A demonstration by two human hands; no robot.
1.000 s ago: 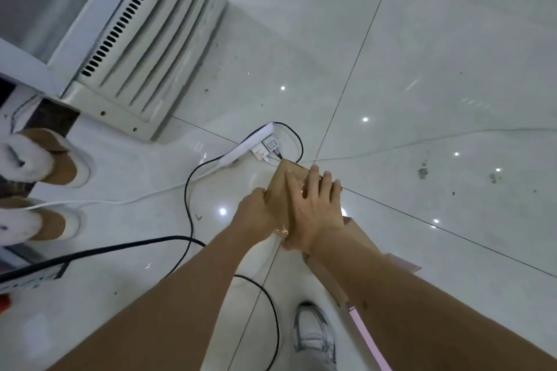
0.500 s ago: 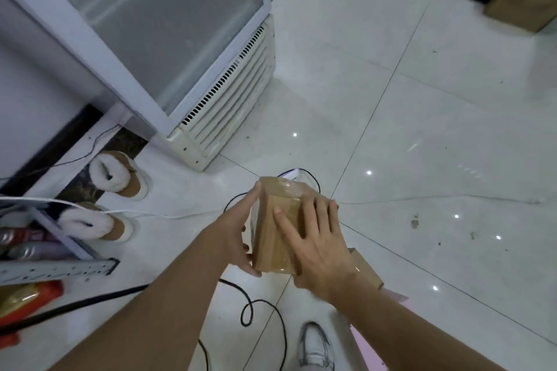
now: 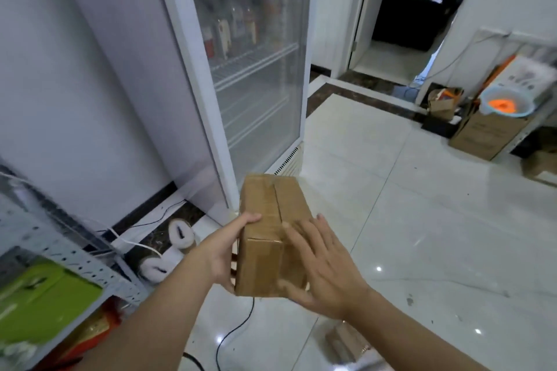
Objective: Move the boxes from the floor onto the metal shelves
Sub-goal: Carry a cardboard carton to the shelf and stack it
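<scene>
A brown taped cardboard box (image 3: 266,220) is held in the air at the middle of the view, above the white tiled floor. My left hand (image 3: 223,253) grips its left side, thumb over the top edge and fingers lower down the side. My right hand (image 3: 325,268) presses flat against its right side with straight, spread fingers. The grey perforated metal shelf (image 3: 75,253) stands at the lower left, left of the box. A second cardboard box (image 3: 346,340) lies on the floor under my right forearm, partly hidden.
A glass-door fridge (image 3: 256,69) stands right behind the held box. Furry slippers (image 3: 180,235) and a black cable (image 3: 235,328) lie on the floor by the shelf. A green item (image 3: 39,301) fills the shelf level. More cardboard boxes (image 3: 488,135) stand far right.
Both hands have lifted the box off the floor and carried it up. The view has swung upward from the floor to the fridge door and the shelf.
</scene>
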